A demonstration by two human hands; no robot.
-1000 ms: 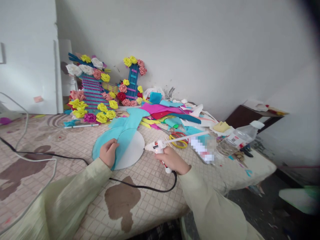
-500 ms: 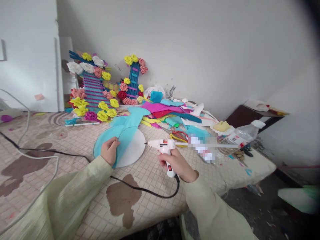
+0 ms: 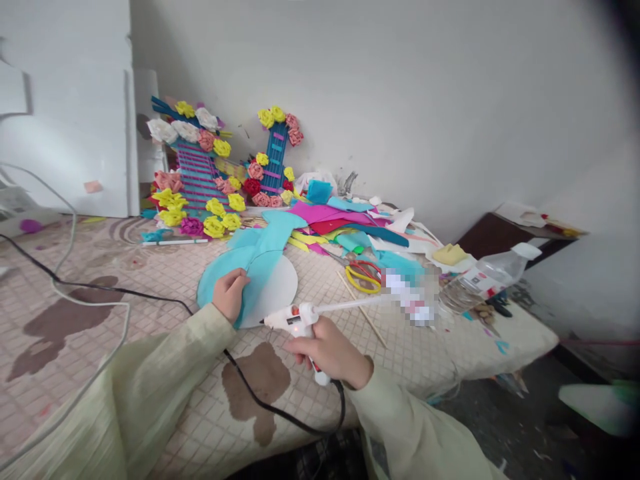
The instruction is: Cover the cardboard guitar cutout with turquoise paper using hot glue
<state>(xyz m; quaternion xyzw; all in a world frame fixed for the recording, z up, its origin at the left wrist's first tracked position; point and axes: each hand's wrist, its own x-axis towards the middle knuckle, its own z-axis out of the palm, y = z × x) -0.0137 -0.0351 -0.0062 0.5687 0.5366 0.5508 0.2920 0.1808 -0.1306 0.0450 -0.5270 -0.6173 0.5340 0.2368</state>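
Note:
My right hand [image 3: 333, 353] is wrapped round a white hot glue gun [image 3: 293, 320] with a long glue stick [image 3: 350, 305] out of its back. The gun's dark nozzle is at the lower edge of a round white disc [image 3: 275, 288]. Light blue crepe paper [image 3: 213, 275] covers the disc's left part, and a strip of it runs off toward the back. My left hand [image 3: 231, 295] rests over the disc with its fingers closed on the crepe paper's edge. From the gun's handle a black cord [image 3: 270, 407] loops away to the left.
Scissors with red and yellow handles [image 3: 364, 277] and a thin wooden stick [image 3: 370, 320] lie to the right, before a plastic bottle [image 3: 487, 277]. Coloured paper scraps [image 3: 330, 217] are piled behind. Flower-covered number shapes [image 3: 197, 177] lean at the wall. A white cable [image 3: 123, 327] crosses the left side.
My right hand has brought the glue gun left and down, to the disc's near edge. The wooden stick now shows. My left hand stays on the crepe paper; the view has shifted slightly.

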